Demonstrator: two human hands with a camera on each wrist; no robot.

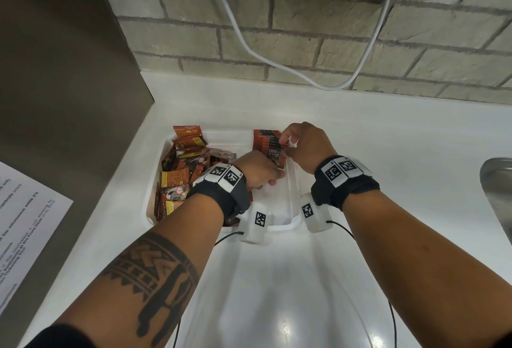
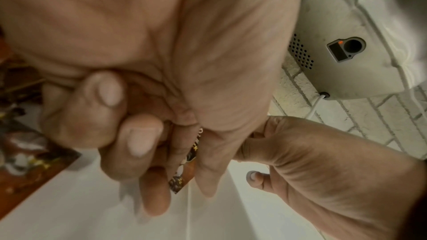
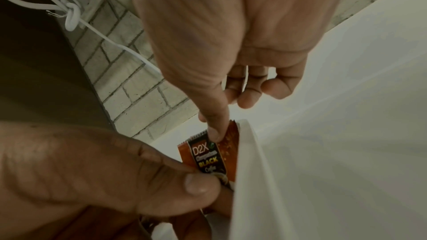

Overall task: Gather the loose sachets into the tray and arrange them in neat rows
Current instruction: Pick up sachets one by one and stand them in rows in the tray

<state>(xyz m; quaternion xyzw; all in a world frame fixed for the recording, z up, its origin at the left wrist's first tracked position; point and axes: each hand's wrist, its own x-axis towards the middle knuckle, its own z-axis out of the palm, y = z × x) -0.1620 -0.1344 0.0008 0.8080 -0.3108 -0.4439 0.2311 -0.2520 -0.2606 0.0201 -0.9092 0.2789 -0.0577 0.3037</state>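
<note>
At the far left of the head view a printed paper sheet [image 1: 25, 225] hangs on a grey panel. Right of it, on the white worktop [image 1: 388, 137], I see the shallow white plastic tray [image 1: 293, 224]; its left half holds a jumbled heap of red and orange foil sachets [image 1: 181, 176]. Moving right, my left hand [image 1: 259, 170] sits low in the tray's middle, its grip curled round the lower end of a dark red D2X black-coffee sachet [image 3: 208, 156]. That sachet fronts an upright row of matching sachets [image 1: 266, 140] along the tray's right wall in the upper centre of the frame. My right hand [image 1: 304, 142] is directly beside it on the right, thumb and forefinger pinching its top edge. The sachet's long axis runs up the frame, from the left grip to the right. I judge the right hand nearer for squaring it to the row.
</note>
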